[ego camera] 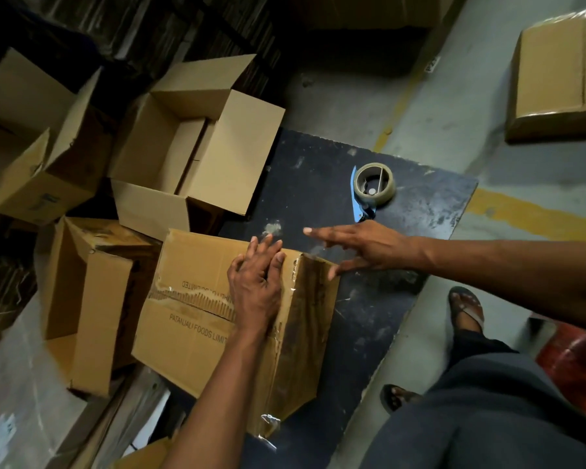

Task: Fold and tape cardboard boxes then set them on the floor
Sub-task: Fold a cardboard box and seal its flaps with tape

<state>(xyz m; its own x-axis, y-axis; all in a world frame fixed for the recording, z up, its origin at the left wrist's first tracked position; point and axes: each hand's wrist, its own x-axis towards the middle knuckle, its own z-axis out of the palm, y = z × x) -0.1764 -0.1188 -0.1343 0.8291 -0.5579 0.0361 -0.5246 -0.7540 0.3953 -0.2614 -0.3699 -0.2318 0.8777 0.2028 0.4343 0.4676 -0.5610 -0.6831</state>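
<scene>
A closed cardboard box (197, 319) of brown corrugated board sits at lower centre of the frame, on the near left part of a dark, scuffed tabletop (322, 184), its left side overhanging the table's edge. Its top carries printed lettering, a torn strip where the fluting shows, and wrinkled clear tape along the right edge and corner. The left hand (256, 282) lies flat on the top near that taped edge, fingers straight and together, pressing down and gripping nothing. The right hand (362, 247) is spread just above the box's far right corner, fingers apart and straight, thumb tip at the corner; it holds nothing.

A roll of clear tape in a blue-handled dispenser (372, 186) lies on the table at centre right, well apart from the box, with bare tabletop between them.

In the upper left, several open boxes (197, 137) with raised flaps crowd the floor close to the table's left edge. Another taped box (559, 76) is at upper right. The grey concrete floor (454, 106) has yellow painted lines. The person's sandalled feet (466, 309) stand at lower right beside the table.
</scene>
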